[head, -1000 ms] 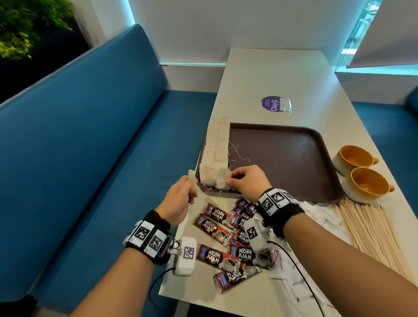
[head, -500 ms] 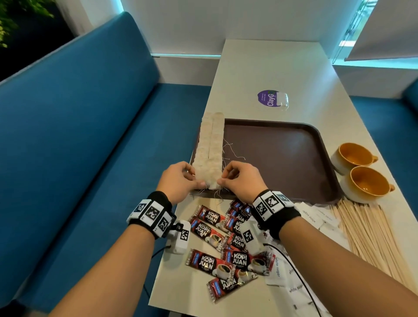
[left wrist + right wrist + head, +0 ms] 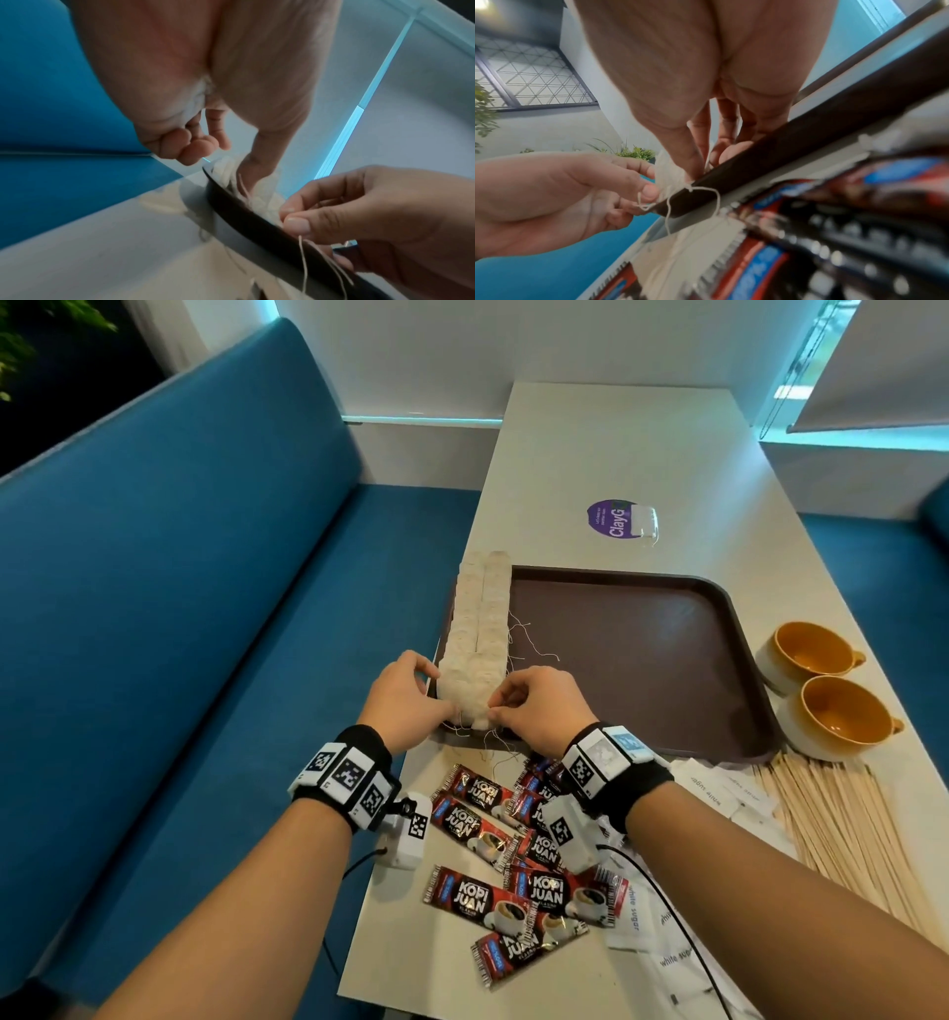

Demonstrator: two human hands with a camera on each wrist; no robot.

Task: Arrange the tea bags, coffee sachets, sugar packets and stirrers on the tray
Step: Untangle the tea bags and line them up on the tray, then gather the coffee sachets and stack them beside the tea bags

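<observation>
A brown tray (image 3: 642, 660) lies on the table. Two rows of pale tea bags (image 3: 482, 618) run along its left edge, their strings trailing. My left hand (image 3: 444, 706) and right hand (image 3: 495, 708) meet at the near end of the rows, and both pinch the nearest tea bag (image 3: 475, 716). In the right wrist view the left thumb and forefinger grip the tea bag (image 3: 666, 176) over the tray rim (image 3: 757, 168). Coffee sachets (image 3: 477, 819) lie loose before the tray. Sugar packets (image 3: 719, 793) and wooden stirrers (image 3: 847, 824) lie to the right.
Two orange cups (image 3: 821, 690) stand right of the tray. A purple sticker (image 3: 613, 518) sits beyond it. A blue bench (image 3: 179, 634) runs along the table's left edge. Most of the tray floor is bare.
My left hand has carried a tea bag from left of the tray to the near end of the rows. My right hand has stayed there and now pinches the same bag.
</observation>
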